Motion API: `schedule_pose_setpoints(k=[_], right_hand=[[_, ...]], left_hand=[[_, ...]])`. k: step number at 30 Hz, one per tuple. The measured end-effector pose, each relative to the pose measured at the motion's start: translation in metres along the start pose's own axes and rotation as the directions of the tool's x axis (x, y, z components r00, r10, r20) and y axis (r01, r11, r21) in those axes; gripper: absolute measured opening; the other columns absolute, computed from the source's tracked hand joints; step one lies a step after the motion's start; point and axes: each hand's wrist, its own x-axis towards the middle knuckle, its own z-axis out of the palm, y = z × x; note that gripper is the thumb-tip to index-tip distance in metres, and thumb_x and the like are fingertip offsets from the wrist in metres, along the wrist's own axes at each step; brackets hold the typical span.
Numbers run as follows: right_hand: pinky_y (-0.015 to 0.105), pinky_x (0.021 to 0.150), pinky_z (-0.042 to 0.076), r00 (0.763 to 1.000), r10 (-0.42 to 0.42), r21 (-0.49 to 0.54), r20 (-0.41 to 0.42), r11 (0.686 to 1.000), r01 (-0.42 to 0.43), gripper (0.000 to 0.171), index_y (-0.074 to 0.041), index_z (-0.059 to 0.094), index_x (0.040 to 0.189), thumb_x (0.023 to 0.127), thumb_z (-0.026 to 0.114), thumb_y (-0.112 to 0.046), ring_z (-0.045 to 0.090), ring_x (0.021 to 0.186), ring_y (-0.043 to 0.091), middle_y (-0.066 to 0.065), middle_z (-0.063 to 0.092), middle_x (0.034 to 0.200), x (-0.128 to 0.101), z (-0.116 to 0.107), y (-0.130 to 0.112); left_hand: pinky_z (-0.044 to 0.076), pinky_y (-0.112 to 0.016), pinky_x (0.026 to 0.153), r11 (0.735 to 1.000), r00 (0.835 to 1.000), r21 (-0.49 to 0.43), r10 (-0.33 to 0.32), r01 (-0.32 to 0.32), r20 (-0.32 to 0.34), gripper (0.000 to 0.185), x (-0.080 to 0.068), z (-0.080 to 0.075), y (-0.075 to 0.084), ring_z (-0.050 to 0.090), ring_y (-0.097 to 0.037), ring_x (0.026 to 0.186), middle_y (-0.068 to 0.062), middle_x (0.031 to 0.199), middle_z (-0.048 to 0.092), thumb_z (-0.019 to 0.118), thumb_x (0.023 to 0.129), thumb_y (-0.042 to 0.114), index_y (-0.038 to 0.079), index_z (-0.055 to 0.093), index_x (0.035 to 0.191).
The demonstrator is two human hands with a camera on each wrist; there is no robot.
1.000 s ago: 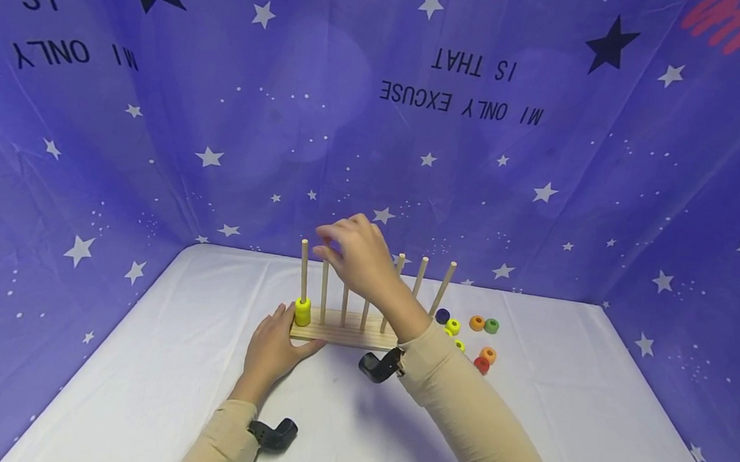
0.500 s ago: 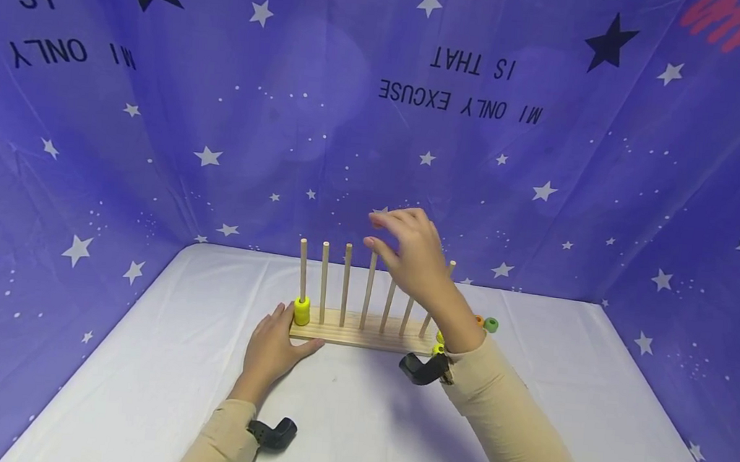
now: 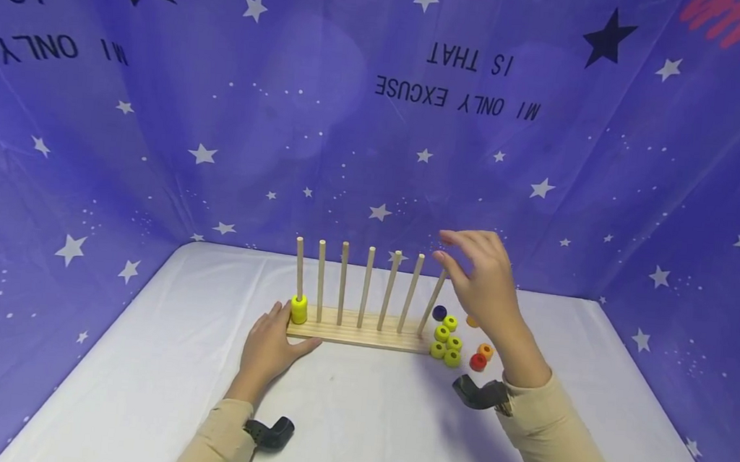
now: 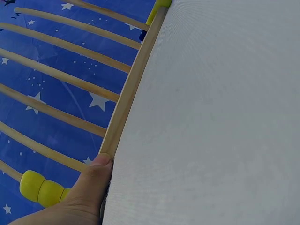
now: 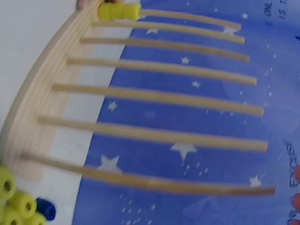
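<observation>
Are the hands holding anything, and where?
The left hand holds the wooden rack at its left end. The right hand holds nothing.

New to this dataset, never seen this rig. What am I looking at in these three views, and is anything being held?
There is no machine here: a person works with two bare hands and wears three cameras. The wide picture comes from the head camera, looking down at a table with a white cloth. The other two come from small black cameras strapped at each wrist.

On the cloth stands a wooden peg rack with seven upright pegs. Two yellow beads sit on the leftmost peg. Loose beads, yellow, dark blue, orange and red, lie by the rack's right end.

The left hand rests against the rack's left end, thumb on its base. The right hand hovers above the loose beads, fingers relaxed, holding nothing.
</observation>
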Motion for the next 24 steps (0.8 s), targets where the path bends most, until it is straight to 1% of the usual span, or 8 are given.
schedule_pose_setpoints(k=[3, 7, 11, 14, 16, 18, 21, 24], right_hand=[[0.042, 0.096, 0.042, 0.999, 0.039, -0.016, -0.001, 0.999, -0.039, 0.033, -0.008, 0.068, 0.114, 0.081, 0.074, -0.013, 0.053, 0.107, 0.024, 0.006, 0.069, 0.109, -0.011, -0.005, 0.008], [0.041, 0.092, 0.042, 0.992, 0.115, -0.031, 0.045, 0.993, -0.114, 0.033, -0.009, 0.067, 0.115, 0.083, 0.073, -0.016, 0.053, 0.108, 0.023, 0.005, 0.068, 0.11, -0.027, -0.006, 0.02], [0.048, 0.104, 0.038, 0.977, 0.189, -0.046, 0.103, 0.982, -0.185, 0.034, -0.01, 0.066, 0.117, 0.085, 0.071, -0.021, 0.053, 0.109, 0.025, 0.006, 0.067, 0.11, -0.046, -0.003, 0.034], [0.051, 0.105, 0.037, 0.962, 0.239, -0.061, 0.133, 0.971, -0.233, 0.035, -0.011, 0.065, 0.117, 0.086, 0.07, -0.024, 0.053, 0.109, 0.025, 0.005, 0.067, 0.109, -0.059, 0.001, 0.043], [0.049, 0.097, 0.041, 0.953, 0.266, -0.066, 0.147, 0.964, -0.259, 0.035, -0.011, 0.065, 0.118, 0.086, 0.07, -0.025, 0.053, 0.108, 0.024, 0.004, 0.067, 0.109, -0.068, 0.005, 0.048], [0.047, 0.093, 0.043, 0.946, 0.282, -0.071, 0.159, 0.959, -0.274, 0.035, -0.012, 0.065, 0.118, 0.086, 0.07, -0.025, 0.053, 0.108, 0.024, 0.003, 0.068, 0.108, -0.078, 0.008, 0.053], [0.047, 0.092, 0.044, 0.938, 0.294, -0.084, 0.186, 0.956, -0.283, 0.035, -0.011, 0.065, 0.118, 0.086, 0.07, -0.024, 0.054, 0.108, 0.024, 0.005, 0.067, 0.11, -0.092, 0.015, 0.06], [0.048, 0.092, 0.045, 0.912, 0.341, -0.099, 0.229, 0.94, -0.326, 0.036, -0.012, 0.064, 0.119, 0.087, 0.068, -0.026, 0.054, 0.107, 0.024, 0.006, 0.066, 0.114, -0.106, 0.021, 0.065]], left_hand=[[0.021, -0.05, 0.118, 1.0, 1.0, -0.001, -0.008, 0.008, 0.003, 0.102, 0.0, 0.0, -0.001, 0.03, -0.036, 0.141, -0.018, 0.15, 0.037, 0.067, 0.072, 0.068, 0.008, 0.032, 0.147], [0.02, -0.05, 0.119, 1.0, 1.0, 0.003, -0.014, 0.014, 0.01, 0.102, 0.0, 0.0, -0.001, 0.029, -0.036, 0.141, -0.019, 0.15, 0.036, 0.066, 0.072, 0.068, 0.008, 0.031, 0.147], [0.02, -0.05, 0.119, 1.0, 1.0, 0.006, -0.017, 0.017, 0.014, 0.103, 0.001, 0.001, -0.002, 0.029, -0.036, 0.142, -0.019, 0.15, 0.036, 0.066, 0.072, 0.069, 0.008, 0.031, 0.147], [0.021, -0.05, 0.119, 1.0, 1.0, 0.007, -0.017, 0.017, 0.013, 0.103, 0.001, 0.001, -0.002, 0.029, -0.036, 0.142, -0.019, 0.15, 0.036, 0.065, 0.072, 0.069, 0.009, 0.031, 0.147], [0.021, -0.05, 0.118, 1.0, 1.0, 0.007, -0.016, 0.016, 0.01, 0.103, 0.001, 0.001, -0.001, 0.029, -0.035, 0.142, -0.019, 0.15, 0.036, 0.065, 0.072, 0.069, 0.009, 0.031, 0.147], [0.021, -0.051, 0.118, 1.0, 1.0, 0.005, -0.013, 0.013, 0.011, 0.103, 0.001, 0.001, 0.0, 0.029, -0.035, 0.142, -0.019, 0.15, 0.036, 0.065, 0.072, 0.069, 0.009, 0.031, 0.147], [0.021, -0.051, 0.118, 1.0, 1.0, 0.004, -0.012, 0.012, 0.012, 0.103, 0.0, 0.0, 0.0, 0.029, -0.035, 0.142, -0.018, 0.15, 0.037, 0.065, 0.071, 0.069, 0.008, 0.032, 0.147], [0.021, -0.05, 0.118, 1.0, 1.0, 0.006, -0.007, 0.007, 0.008, 0.102, 0.001, -0.001, 0.0, 0.03, -0.035, 0.141, -0.018, 0.149, 0.037, 0.065, 0.072, 0.07, 0.008, 0.032, 0.146]])
